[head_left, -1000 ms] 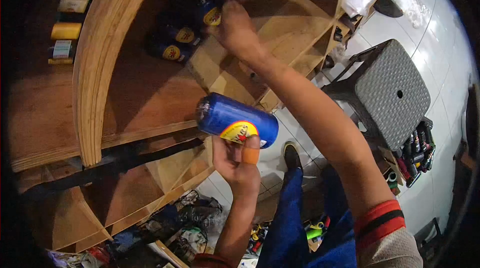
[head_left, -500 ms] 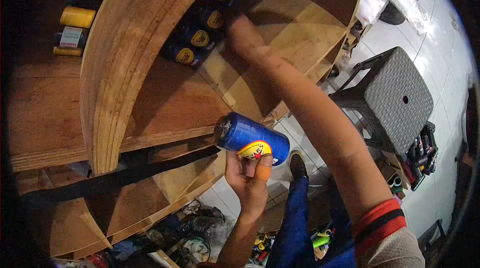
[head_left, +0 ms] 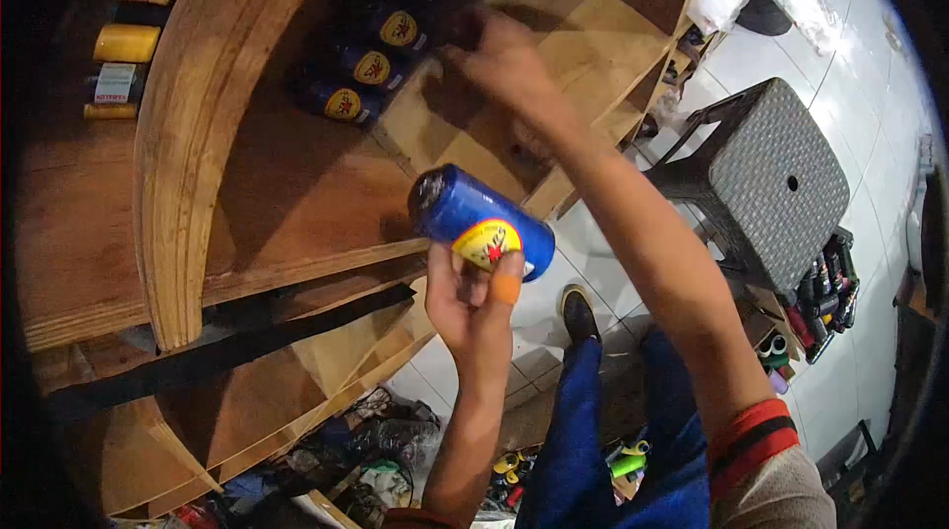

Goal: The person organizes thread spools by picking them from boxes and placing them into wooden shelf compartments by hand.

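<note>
- Grip blue spool [head_left: 474, 211] firmly near the front edge of the shelf [head_left: 272, 203]: clamped in left hand [head_left: 469, 311], with thumb [head_left: 510, 267] pressed against the yellow label [head_left: 488, 240].
- Move right hand [head_left: 512, 69] gently beside the row of spools [head_left: 373, 67]; impossible to tell, through blur and shadow, whether apart or clamped on something.
- Avoid nudging the row: likely easy to knock out of line, being set so close together.

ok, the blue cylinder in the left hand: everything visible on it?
The blue cylinder is glossy, perhaps film-wrapped, with a dark end and a yellow label carrying a red star and dark lettering, partly covered by the thumb. It sits tilted in the left hand, dark end toward the picture's upper left, wooden shelf and tiled floor beyond it. Nothing else visibly touches it.
</note>
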Demonstrator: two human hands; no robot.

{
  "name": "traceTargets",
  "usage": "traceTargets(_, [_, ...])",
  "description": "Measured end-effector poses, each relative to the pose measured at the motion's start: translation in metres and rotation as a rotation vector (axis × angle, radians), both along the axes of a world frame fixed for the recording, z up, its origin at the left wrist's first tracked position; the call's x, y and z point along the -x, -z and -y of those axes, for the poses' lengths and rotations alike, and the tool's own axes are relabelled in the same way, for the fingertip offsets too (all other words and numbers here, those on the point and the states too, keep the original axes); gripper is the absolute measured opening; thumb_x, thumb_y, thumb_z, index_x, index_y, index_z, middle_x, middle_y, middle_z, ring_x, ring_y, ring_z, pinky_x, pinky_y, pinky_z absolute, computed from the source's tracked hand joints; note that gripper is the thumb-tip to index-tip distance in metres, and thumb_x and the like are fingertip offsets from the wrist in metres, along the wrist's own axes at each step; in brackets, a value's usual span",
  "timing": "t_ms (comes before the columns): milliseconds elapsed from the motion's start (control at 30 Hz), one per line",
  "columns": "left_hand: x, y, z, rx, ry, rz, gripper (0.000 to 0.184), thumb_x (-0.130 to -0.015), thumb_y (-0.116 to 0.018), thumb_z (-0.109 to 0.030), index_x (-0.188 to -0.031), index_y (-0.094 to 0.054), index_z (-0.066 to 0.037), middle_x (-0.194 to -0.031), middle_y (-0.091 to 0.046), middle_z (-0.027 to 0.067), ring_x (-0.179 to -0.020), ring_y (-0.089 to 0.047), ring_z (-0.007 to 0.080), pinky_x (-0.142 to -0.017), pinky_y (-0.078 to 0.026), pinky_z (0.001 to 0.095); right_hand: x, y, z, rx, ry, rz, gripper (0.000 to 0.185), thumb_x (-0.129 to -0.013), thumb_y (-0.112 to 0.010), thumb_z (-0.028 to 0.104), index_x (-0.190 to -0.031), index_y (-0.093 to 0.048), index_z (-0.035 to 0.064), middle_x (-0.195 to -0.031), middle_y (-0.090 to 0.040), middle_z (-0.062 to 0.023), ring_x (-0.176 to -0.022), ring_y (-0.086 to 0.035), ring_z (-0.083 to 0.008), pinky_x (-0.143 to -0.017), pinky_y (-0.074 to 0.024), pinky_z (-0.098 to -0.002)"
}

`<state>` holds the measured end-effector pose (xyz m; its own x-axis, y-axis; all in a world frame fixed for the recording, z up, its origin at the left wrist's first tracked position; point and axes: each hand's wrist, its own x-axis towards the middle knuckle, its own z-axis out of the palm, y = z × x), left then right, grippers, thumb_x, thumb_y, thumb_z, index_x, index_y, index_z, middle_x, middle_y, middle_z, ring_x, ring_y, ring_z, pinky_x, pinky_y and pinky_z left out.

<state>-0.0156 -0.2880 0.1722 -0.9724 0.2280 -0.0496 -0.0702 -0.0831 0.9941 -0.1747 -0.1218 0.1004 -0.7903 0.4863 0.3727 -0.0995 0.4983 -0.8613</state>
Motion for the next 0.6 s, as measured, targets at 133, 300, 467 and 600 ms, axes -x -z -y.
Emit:
traceTargets(133, [0.019, 0.003, -0.022, 0.03, -0.022, -0.033, 0.044, -0.08, -0.066, -0.003, -0.12, -0.048, 0.003, -0.11, -0.055, 0.008, -0.101, -0.052, 0.0139, -0.09, -0.04, 0.0282, -0.112, -0.023, -0.034, 0.724, -0.514, 0.044, 0.049, -0.074, -0.068, 0.011, -0.12, -0.054, 0.0007, -0.109, -0.062, -0.0162, -0.1, -0.06, -0.0308, -0.087, -0.0481, -0.0357])
traceTargets(300, [0.046, 0.011, -0.049, 0.046, -0.007, -0.057, 0.053, -0.077, -0.073, -0.006, -0.118, -0.041, 0.004, -0.113, -0.051, 0.0115, -0.101, -0.052, 0.0166, -0.089, -0.044, 0.0286, -0.17, -0.038, -0.02, 0.025, -0.308, -0.02, 0.051, -0.072, -0.069, 0.012, -0.119, -0.052, 0.0013, -0.111, -0.058, -0.0179, -0.103, -0.056, -0.0341, -0.086, -0.047, -0.0365])
traceTargets(467, [0.06, 0.009, -0.07, 0.043, 0.056, -0.151, 0.062, -0.076, -0.073, -0.003, -0.123, -0.034, 0.004, -0.12, -0.045, 0.0152, -0.109, -0.047, 0.0195, -0.095, -0.04, 0.0313, -0.144, -0.035, -0.01, -0.077, -0.091, -0.018, 0.054, -0.068, -0.071, 0.013, -0.117, -0.051, 0.001, -0.106, -0.056, -0.0206, -0.101, -0.054, -0.0385, -0.085, -0.046, -0.0409])
traceTargets(600, [0.064, 0.005, -0.073, 0.086, 0.023, -0.205, 0.075, -0.078, -0.071, -0.004, -0.134, -0.021, 0.004, -0.134, -0.033, 0.0211, -0.124, -0.037, 0.0272, -0.104, -0.031, 0.035, -0.091, -0.028, -0.02, -0.004, 0.043, -0.084, 0.047, -0.072, -0.068, 0.013, -0.113, -0.051, -0.0036, -0.102, -0.057, -0.023, -0.095, -0.056, -0.0406, -0.081, -0.0476, -0.0439])
